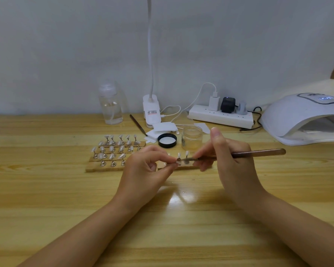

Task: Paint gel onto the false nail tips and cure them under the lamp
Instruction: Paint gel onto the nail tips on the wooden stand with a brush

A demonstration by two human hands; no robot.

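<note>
right hand (228, 158) fingers gripping brush (258, 152)

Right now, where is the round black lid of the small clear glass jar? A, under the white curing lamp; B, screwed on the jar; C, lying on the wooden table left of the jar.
C: the round black lid lies inside-up on the wooden table, left of the open clear glass jar.

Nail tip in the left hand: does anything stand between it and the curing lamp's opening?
Partly. The right hand with its brush lies on the direct line from the nail tip to the curing lamp; the gel jar stands just behind it.
</note>
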